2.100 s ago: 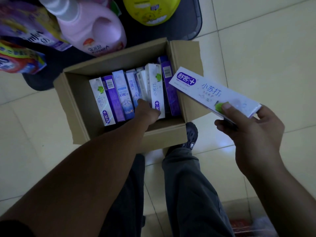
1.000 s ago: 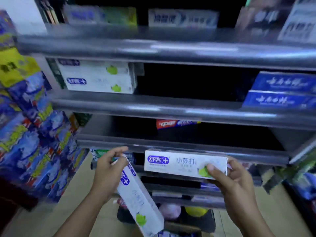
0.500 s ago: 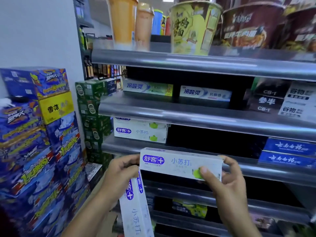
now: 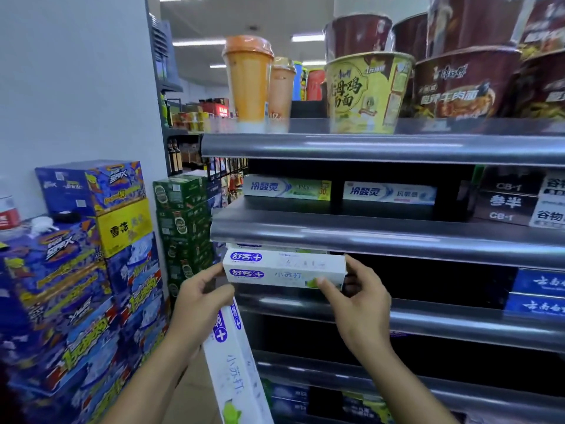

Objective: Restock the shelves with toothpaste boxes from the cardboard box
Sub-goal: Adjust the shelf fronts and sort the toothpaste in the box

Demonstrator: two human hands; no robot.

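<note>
A white toothpaste box (image 4: 284,270) with a blue logo lies level at the front of the third shelf (image 4: 428,316), just under the shelf rail above. My right hand (image 4: 357,307) pinches its right end between thumb and fingers. My left hand (image 4: 201,304) touches its left end with the fingertips while gripping a second white toothpaste box (image 4: 235,368) that hangs down, slanting to the right. More white boxes of the same kind (image 4: 275,248) show behind the level one. The cardboard box is out of view.
The shelf above holds two toothpaste boxes (image 4: 287,188); blue boxes (image 4: 538,292) sit at the right of the third shelf. Noodle cups (image 4: 367,90) and drink cups stand on top. Stacked drink cartons (image 4: 82,270) fill the left side.
The view has risen from the cardboard box to the shelves. The box in my right hand has moved up and in to the third shelf; my left hand followed with the second box.
</note>
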